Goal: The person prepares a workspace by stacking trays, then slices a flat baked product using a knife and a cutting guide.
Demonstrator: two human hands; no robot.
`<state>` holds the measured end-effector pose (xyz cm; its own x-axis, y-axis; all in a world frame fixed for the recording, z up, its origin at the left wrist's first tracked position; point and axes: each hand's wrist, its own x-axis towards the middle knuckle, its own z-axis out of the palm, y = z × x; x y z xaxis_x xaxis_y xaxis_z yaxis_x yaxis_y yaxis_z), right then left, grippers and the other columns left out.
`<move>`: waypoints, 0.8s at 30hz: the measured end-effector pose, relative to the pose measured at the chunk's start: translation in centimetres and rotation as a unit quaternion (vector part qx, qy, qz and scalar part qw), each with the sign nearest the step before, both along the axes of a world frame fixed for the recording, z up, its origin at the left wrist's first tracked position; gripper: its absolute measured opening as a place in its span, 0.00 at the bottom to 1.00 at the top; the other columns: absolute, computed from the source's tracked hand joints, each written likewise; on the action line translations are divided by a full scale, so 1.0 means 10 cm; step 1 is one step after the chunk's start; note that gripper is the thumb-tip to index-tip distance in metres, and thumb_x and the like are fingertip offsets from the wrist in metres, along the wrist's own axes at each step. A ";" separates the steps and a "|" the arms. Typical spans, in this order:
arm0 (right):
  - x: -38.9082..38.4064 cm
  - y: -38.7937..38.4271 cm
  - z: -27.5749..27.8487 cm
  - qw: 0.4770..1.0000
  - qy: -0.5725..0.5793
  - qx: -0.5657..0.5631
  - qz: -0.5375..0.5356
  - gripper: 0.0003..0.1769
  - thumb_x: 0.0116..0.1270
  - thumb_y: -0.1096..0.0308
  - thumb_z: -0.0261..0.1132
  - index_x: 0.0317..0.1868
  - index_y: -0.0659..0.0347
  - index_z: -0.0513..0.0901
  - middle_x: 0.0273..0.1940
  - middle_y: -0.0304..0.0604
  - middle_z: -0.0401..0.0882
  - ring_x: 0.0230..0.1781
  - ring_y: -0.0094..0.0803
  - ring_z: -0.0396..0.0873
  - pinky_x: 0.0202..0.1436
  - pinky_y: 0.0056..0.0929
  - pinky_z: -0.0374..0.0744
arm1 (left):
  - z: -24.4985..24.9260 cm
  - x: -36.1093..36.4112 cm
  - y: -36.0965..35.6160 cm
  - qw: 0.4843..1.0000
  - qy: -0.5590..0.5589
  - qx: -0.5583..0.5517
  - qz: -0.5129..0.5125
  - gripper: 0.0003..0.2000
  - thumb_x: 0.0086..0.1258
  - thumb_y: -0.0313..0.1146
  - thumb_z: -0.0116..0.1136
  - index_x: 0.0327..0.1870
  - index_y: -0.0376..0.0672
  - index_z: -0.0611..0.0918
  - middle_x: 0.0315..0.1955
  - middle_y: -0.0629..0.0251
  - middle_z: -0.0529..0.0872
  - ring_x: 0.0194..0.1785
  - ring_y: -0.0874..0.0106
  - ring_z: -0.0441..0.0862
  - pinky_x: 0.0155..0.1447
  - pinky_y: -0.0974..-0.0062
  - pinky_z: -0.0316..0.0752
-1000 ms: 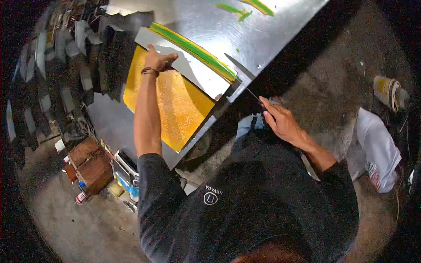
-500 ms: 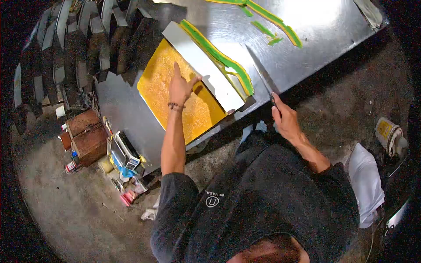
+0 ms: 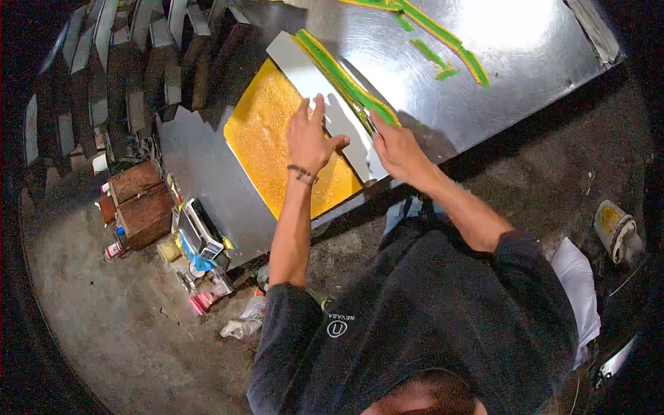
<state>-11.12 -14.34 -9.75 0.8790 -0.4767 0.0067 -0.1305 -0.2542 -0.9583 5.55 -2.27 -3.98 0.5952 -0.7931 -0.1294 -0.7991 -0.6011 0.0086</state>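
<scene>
A yellow slab [image 3: 259,114] lies on the metal table [image 3: 532,76], with a white straight board [image 3: 287,59] along its right side. My left hand [image 3: 311,142] rests with spread fingers over the slab and the board's edge. In my right hand [image 3: 398,149] is a knife, its handle mostly hidden by my fingers and its blade pointing up-left along the board's far edge. A green and yellow strip [image 3: 339,72] runs beside the board, next to the blade.
More green and yellow strips [image 3: 449,41] lie farther back on the table. Stacked dark angular pieces [image 3: 138,62] stand at the upper left. Brown boxes [image 3: 142,207] and a scale [image 3: 200,232] are at the left. A white bucket [image 3: 614,225] stands at the right.
My right hand has moved up-left with the knife, from the table's front edge to the board's edge. My left hand has shifted right, nearer the board, with its fingers on it.
</scene>
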 end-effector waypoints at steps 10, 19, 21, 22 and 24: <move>1.49 -0.25 -0.24 0.999 -0.017 -0.046 0.003 0.20 0.68 0.68 0.56 0.55 0.73 0.70 0.28 0.71 0.78 0.34 0.68 0.79 0.41 0.58 0.77 | -0.12 0.23 -0.20 0.993 0.033 0.117 0.008 0.57 0.40 0.40 0.82 0.76 0.45 0.59 0.77 0.52 0.56 0.78 0.55 0.56 0.72 0.45 0.61; 1.18 -0.17 -0.16 0.997 0.066 0.007 0.036 0.18 0.67 0.69 0.55 0.55 0.67 0.70 0.39 0.73 0.79 0.44 0.70 0.78 0.47 0.62 0.76 | -0.13 0.24 -0.20 0.993 0.031 0.112 -0.010 0.55 0.42 0.41 0.82 0.75 0.44 0.59 0.76 0.51 0.57 0.76 0.54 0.59 0.69 0.45 0.65; 0.69 -0.09 -0.04 0.997 0.059 -0.021 0.051 0.17 0.68 0.70 0.54 0.56 0.67 0.69 0.37 0.71 0.79 0.41 0.70 0.78 0.45 0.62 0.75 | -0.10 0.23 -0.22 0.994 0.029 0.109 -0.009 0.57 0.42 0.45 0.82 0.76 0.42 0.59 0.76 0.49 0.57 0.77 0.53 0.58 0.70 0.45 0.64; 0.49 -0.05 -0.05 0.997 0.061 0.001 0.054 0.17 0.68 0.71 0.54 0.56 0.67 0.69 0.36 0.70 0.78 0.40 0.70 0.77 0.44 0.61 0.74 | -0.08 0.22 -0.23 0.994 0.032 0.108 -0.013 0.57 0.42 0.45 0.82 0.76 0.42 0.59 0.76 0.49 0.57 0.77 0.53 0.58 0.70 0.45 0.64; 0.01 0.11 -0.13 0.998 0.055 0.002 0.044 0.20 0.69 0.73 0.52 0.61 0.67 0.69 0.36 0.71 0.77 0.39 0.69 0.77 0.42 0.59 0.74 | -0.07 0.20 -0.22 0.994 0.036 0.103 -0.004 0.58 0.41 0.50 0.81 0.76 0.40 0.60 0.76 0.48 0.56 0.78 0.54 0.57 0.72 0.46 0.62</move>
<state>-11.03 -13.27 -11.06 0.9131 -0.3969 -0.0939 -0.2117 -0.2646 -0.9408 7.55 -4.47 -4.73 0.5722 -0.7505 -0.3307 -0.8058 -0.5894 -0.0568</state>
